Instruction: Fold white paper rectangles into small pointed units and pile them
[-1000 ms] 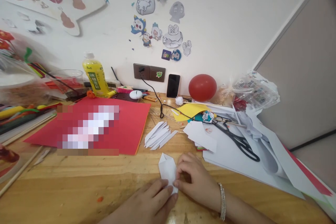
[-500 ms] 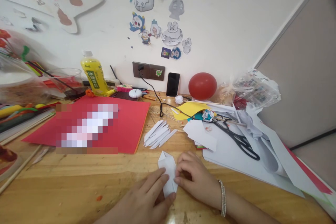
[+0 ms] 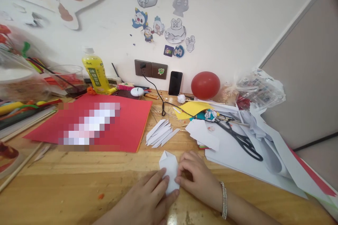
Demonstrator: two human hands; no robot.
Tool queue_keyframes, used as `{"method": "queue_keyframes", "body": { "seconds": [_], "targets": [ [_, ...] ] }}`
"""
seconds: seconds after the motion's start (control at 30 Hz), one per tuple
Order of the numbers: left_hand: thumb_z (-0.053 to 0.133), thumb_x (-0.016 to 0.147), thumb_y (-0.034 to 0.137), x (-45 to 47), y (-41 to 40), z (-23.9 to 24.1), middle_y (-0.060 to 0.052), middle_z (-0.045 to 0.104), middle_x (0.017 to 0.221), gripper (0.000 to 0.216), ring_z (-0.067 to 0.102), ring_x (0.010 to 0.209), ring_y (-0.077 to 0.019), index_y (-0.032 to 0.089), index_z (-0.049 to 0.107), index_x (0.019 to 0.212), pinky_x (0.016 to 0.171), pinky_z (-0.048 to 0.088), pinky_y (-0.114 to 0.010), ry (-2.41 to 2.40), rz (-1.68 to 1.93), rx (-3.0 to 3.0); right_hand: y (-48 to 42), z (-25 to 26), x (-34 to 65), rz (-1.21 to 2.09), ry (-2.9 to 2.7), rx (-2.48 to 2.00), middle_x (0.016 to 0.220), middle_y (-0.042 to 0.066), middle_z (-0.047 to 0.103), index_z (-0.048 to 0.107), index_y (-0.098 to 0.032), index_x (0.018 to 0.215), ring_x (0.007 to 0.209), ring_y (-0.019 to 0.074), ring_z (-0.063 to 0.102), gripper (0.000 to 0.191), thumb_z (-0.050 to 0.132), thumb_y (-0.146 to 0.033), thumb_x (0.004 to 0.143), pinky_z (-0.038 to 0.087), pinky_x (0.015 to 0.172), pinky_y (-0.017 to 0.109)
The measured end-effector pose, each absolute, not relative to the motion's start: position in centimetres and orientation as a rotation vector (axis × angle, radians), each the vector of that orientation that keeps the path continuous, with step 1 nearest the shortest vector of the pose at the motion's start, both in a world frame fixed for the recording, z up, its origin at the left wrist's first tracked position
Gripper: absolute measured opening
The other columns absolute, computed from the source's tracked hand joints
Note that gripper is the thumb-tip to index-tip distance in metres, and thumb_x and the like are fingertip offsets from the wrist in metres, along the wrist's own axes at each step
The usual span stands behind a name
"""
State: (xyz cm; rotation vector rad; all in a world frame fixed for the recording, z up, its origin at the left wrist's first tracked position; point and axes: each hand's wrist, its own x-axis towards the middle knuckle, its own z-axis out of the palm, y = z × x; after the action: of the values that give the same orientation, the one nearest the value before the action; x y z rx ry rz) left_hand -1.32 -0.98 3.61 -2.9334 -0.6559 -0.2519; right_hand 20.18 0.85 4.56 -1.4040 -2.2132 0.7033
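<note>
A small white piece of folded paper (image 3: pixel 171 168) lies on the wooden table in front of me, its top corners turned in to a blunt point. My left hand (image 3: pixel 150 193) presses on its left side and lower end, fingers on top and thumb at the bottom corner. At the right edge, my right hand (image 3: pixel 194 175) pinches the paper between thumb and fingertips; a beaded bracelet circles that wrist. Just beyond lies a pile of folded white paper strips (image 3: pixel 161 133). Several white paper pieces (image 3: pixel 202 133) are stacked to the right of the pile.
Red paper sheets (image 3: pixel 126 123) lie at left, below a yellow drink bottle (image 3: pixel 96 72). Black-handled scissors (image 3: pixel 240 140) rest on white sheets at right. A phone (image 3: pixel 175 83) leans on the wall beside a red balloon (image 3: pixel 205 85). A black cable (image 3: pixel 155 91) runs down from the socket.
The camera view has shifted slightly. The left hand's thumb and fingers have moved a little on the paper's lower part; the right hand keeps its pinch.
</note>
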Motion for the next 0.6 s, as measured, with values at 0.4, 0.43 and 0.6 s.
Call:
{"method": "queue_keyframes", "body": {
  "seconds": [0.4,0.43,0.6],
  "targets": [
    [0.055,0.090,0.030,-1.2,-0.7,2.4,-0.006,0.060,0.124,0.039,0.053,0.113,-0.0324,0.020,0.055,0.128,0.094,0.043,-0.044,-0.572,-0.388,-2.880,1.2,3.9,20.9,0.539,-2.148,-1.512,0.082,0.000,0.057,0.052,-0.019,0.077,0.083,0.0210,0.051,0.023,0.075,-0.017,0.077,0.037,0.074,0.034],
    [0.057,0.088,0.028,-1.3,-0.8,2.9,-0.006,0.061,0.125,0.041,0.054,0.113,-0.0319,0.020,0.056,0.128,0.094,0.044,-0.043,-0.563,-0.356,-2.871,1.3,3.8,21.1,0.520,-2.136,-1.520,0.081,0.000,0.057,0.052,-0.020,0.077,0.082,0.0210,0.051,0.022,0.074,-0.017,0.077,0.037,0.073,0.034],
    [0.057,0.083,0.018,-1.5,-1.3,3.8,-0.009,0.060,0.130,0.048,0.055,0.116,-0.0299,0.015,0.053,0.131,0.095,0.043,-0.040,-0.544,-0.278,-2.833,0.9,3.6,21.2,0.496,-2.091,-1.462,0.076,0.000,0.056,0.051,-0.020,0.077,0.073,0.0190,0.051,0.017,0.067,-0.014,0.080,0.036,0.069,0.032]
  ]
}}
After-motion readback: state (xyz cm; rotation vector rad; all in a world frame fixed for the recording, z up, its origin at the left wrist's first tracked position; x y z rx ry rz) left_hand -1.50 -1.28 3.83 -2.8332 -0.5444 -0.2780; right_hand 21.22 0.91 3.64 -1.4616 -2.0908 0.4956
